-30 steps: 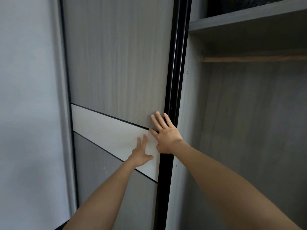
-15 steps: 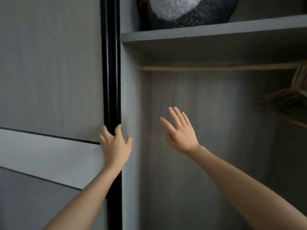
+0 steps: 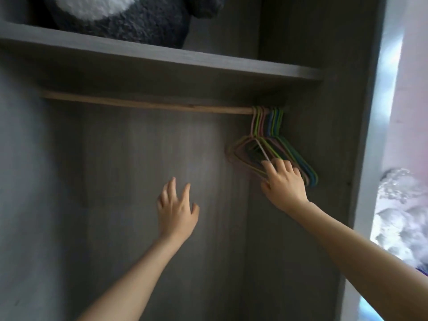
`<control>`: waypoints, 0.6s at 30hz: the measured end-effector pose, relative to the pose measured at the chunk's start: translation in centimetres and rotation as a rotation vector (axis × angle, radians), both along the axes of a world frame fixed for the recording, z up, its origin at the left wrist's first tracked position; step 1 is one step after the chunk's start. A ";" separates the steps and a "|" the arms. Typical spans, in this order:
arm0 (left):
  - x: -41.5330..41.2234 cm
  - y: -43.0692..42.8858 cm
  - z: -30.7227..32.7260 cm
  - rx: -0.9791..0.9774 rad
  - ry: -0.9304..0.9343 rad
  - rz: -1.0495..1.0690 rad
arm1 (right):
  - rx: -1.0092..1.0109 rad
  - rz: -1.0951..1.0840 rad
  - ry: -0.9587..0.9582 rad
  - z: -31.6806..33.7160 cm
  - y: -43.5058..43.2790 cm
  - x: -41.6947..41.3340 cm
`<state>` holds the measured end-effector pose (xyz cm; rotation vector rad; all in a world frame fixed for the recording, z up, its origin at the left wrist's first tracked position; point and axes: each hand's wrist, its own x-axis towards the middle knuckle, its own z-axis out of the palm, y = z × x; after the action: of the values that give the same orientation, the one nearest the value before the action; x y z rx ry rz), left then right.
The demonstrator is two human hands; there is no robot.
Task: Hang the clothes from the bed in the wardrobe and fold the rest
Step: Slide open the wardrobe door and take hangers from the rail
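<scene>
Where the right hand (image 3: pixel 286 184) meets the bunch of hangers (image 3: pixel 273 126), its fingers (image 3: pixel 269 169) lie nearly straight, tips on the lower bars. They touch the bunch, but none is plainly curled round a bar. The left hand (image 3: pixel 177 214) is spread wide below the rail (image 3: pixel 148 104), holding nothing and well apart from the hangers.

The hangers are thin, coloured and wire-like, so they are probably light and a little springy. Packed hook against hook at the rail's right end, they look likely to tangle or come away several at once. The best hold seems to be one hanger's shoulder or neck, pinched apart from its neighbours and lifted up off the rail.

The room there is tight. The shelf (image 3: pixel 162 59) sits close above the rail, leaving little height for a hook to clear, and the wardrobe's side wall (image 3: pixel 331 147) stands just beside the bunch. Leftward along the rail the rod is bare, with open space beneath it in front of the back panel (image 3: pixel 139 170). A dark plush thing (image 3: pixel 129 17) rests on the shelf above the rail. The clothes are not in view.
</scene>
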<state>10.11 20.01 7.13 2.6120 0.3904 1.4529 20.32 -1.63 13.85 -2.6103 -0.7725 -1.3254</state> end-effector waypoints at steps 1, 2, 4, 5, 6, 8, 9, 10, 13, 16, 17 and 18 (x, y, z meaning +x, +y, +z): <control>0.8 -0.8 -0.1 -0.006 0.005 -0.015 | 0.023 -0.039 0.059 0.1 -0.8 0.6; 2.0 -1.9 -0.4 -0.005 0.013 -0.036 | 0.064 -0.063 0.114 0.0 -1.9 1.5; 3.4 -2.8 -1.0 -0.020 0.038 -0.049 | 0.150 -0.053 0.213 0.1 -2.7 2.3; 4.3 -3.4 -1.2 -0.032 0.037 -0.054 | 0.188 -0.044 0.259 0.1 -3.3 3.0; 4.9 -3.6 -1.4 -0.044 0.035 -0.050 | 0.214 -0.034 0.307 0.2 -3.6 3.5; 5.7 -3.9 -1.6 -0.081 0.062 -0.023 | 0.225 -0.022 0.415 0.5 -4.0 4.8; 6.1 -4.0 -1.9 -0.094 0.072 0.002 | 0.209 -0.026 0.462 0.5 -4.2 5.4; 6.3 -3.9 -2.1 -0.107 0.080 0.022 | 0.195 -0.032 0.500 0.6 -4.2 5.8; 6.9 -3.7 -2.5 -0.153 0.073 0.052 | 0.226 0.006 0.570 0.7 -3.8 7.2; 7.6 -3.6 -2.8 -0.186 0.046 0.055 | 0.300 0.120 0.630 1.0 -3.3 8.5; 7.8 -3.6 -2.9 -0.190 0.045 0.052 | 0.317 0.145 0.640 1.1 -3.1 8.7; 8.0 -3.5 -3.1 -0.189 0.048 0.049 | 0.322 0.157 0.642 1.1 -2.9 8.8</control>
<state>18.08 16.54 4.06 2.5064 0.5718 1.2999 29.11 -4.53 14.99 -2.4179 -0.5757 -0.4596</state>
